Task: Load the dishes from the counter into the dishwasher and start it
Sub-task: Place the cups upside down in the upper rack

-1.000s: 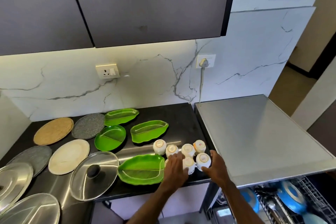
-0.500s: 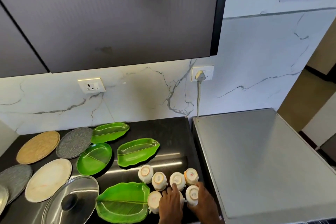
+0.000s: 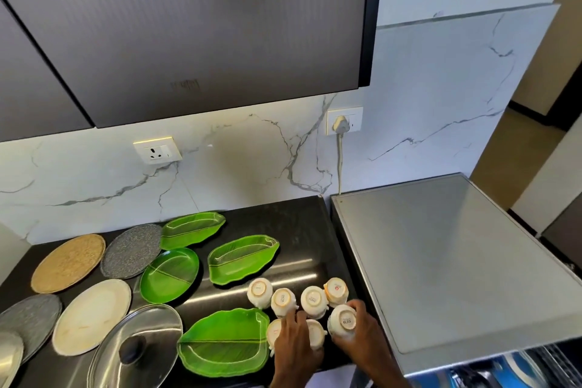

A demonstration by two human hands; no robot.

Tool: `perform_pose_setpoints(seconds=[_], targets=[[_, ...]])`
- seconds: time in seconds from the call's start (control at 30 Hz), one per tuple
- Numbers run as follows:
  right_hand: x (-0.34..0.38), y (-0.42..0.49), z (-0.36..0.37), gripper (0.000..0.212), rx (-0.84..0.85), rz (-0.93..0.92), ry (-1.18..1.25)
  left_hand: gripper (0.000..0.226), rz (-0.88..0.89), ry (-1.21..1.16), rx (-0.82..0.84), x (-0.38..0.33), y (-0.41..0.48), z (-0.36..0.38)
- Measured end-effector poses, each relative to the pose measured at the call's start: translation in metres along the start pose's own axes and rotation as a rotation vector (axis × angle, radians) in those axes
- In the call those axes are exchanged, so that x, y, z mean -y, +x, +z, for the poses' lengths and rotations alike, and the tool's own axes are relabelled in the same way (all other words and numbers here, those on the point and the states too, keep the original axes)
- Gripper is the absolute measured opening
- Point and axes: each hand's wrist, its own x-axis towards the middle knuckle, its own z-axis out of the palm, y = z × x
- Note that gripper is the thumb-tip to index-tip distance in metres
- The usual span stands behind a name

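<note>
Down at the 5 o'clock corner of the glossy black counter (image 3: 302, 220) we have 7 small white ceramic cups (image 3: 313, 300), all upside down with their round printed bases facing up. 4 of them sit in a row and 3 lie nearer to us.

Our right hand (image 3: 362, 335) curls its fingers and thumb round the cup at 3 o'clock of the cluster (image 3: 343, 321), gripping its glazed wall. Our left hand (image 3: 294, 343) lies over the 2 near cups at 6 and 7 o'clock, fingers touching them. We cannot tell whether it actually grips either.

At 9 o'clock from the cups lies a shiny green leaf-shaped tray (image 3: 223, 342) with a raised rim and a centre rib. 2 more leaf trays (image 3: 242, 258) sit at 11 and 12 o'clock, beside a green oval divided plate (image 3: 170, 274).

Further out toward 9 o'clock are flat round pieces: a woven straw-coloured mat (image 3: 67, 261), 2 grey speckled mats (image 3: 131, 250), a matte cream plate (image 3: 91, 316) and a brushed steel lid (image 3: 141, 321) with a black knob.

At 3 o'clock stands the dishwasher (image 3: 441, 261), its flat top dull steel. Its wire rack (image 3: 554, 356) shows at 5 o'clock, with something blue inside.
</note>
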Motion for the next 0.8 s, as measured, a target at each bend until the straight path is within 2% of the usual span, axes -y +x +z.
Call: perform_pose_setpoints(seconds=[0.13,0.3,0.4,0.53,0.67,0.8], targets=[[0.004,-0.033,-0.001,0.071,-0.107,0.007,0.066,0.064,0.073,-0.055,-0.102,0.008,-0.017,-0.004],[-0.008,-0.094,-0.002,0.075,-0.259,0.087,0.135,0.062,0.182,-0.07,-0.054,-0.006,-0.056,-0.017],[-0.023,-0.133,-0.005,0.071,-0.431,0.13,0.106,0.054,0.251,-0.085,-0.062,-0.02,-0.078,-0.006],[-0.069,-0.177,-0.017,0.075,-0.545,0.205,0.08,0.061,0.428,-0.121,0.085,-0.046,-0.1,0.018],[-0.114,-0.219,-0.045,0.079,-0.618,0.318,0.032,0.053,0.526,-0.135,0.257,-0.089,-0.121,0.041],[-0.182,-0.247,-0.06,0.081,-0.661,0.431,0.047,0.066,0.591,-0.081,0.336,-0.126,-0.132,0.09]])
